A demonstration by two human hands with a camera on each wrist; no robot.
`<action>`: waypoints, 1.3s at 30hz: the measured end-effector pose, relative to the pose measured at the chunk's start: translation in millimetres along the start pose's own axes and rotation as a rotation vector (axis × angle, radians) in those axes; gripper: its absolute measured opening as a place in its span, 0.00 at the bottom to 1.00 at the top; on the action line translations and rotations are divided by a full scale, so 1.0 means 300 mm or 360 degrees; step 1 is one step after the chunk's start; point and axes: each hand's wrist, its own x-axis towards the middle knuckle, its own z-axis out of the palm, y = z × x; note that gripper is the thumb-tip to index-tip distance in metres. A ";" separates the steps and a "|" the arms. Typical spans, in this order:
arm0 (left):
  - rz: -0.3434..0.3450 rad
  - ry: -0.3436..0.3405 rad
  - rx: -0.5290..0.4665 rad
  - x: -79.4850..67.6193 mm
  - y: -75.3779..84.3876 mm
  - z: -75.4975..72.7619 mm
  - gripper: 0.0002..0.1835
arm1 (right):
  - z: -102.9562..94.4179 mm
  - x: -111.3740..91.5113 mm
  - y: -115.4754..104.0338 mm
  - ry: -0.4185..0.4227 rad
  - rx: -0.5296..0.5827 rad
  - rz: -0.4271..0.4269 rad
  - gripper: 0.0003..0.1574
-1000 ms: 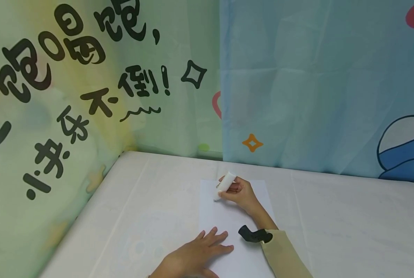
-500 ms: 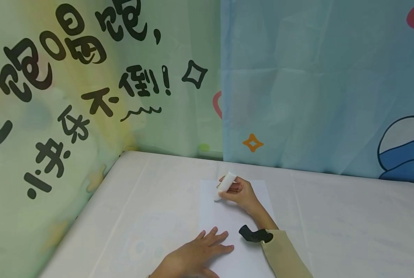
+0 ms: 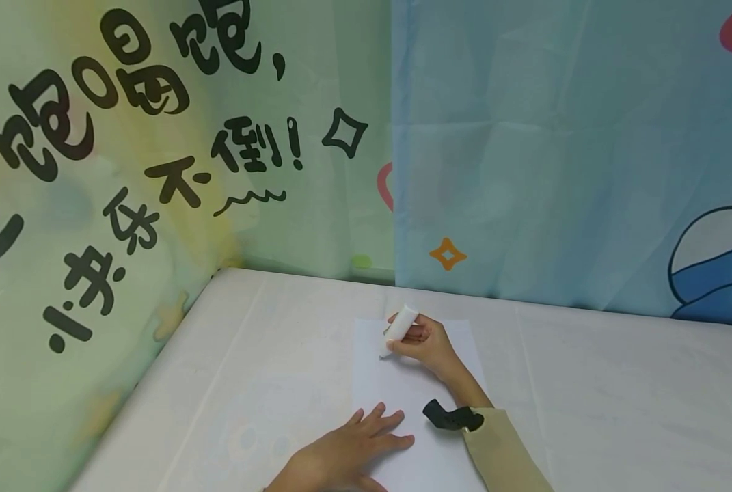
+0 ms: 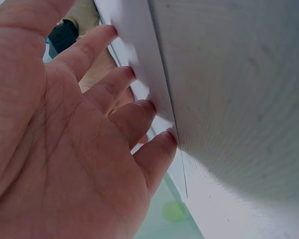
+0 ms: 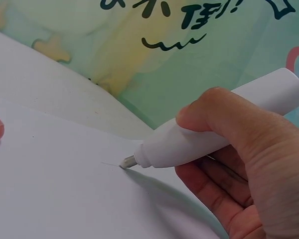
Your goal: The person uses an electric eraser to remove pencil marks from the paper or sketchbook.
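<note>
In the head view my right hand grips a thick white pen-shaped tool over the far part of a white sheet of paper. The right wrist view shows thumb and fingers curled round the white tool. Its narrow metal tip meets the paper beside a short faint line; the exact kind of tool is unclear. With fingers spread, my left hand rests on the near left part of the sheet. The left wrist view has its fingertips touching the paper near the edge.
A white-covered table extends around the sheet. Behind it hangs a blue cloth, and a green cloth with black lettering stands at the left and back. A black strap circles the right wrist.
The tip of the white tool has shifted very slightly toward the near side of the sheet. My left hand stays in place on the paper.
</note>
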 end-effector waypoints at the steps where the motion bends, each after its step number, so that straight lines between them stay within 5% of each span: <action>1: 0.0004 0.0006 0.0007 0.000 0.000 0.000 0.40 | 0.001 0.000 -0.001 -0.0003 0.0002 0.0007 0.27; 39: 0.0014 0.0014 0.0038 -0.004 0.001 -0.002 0.40 | -0.003 -0.003 0.001 -0.0034 0.0002 0.0006 0.28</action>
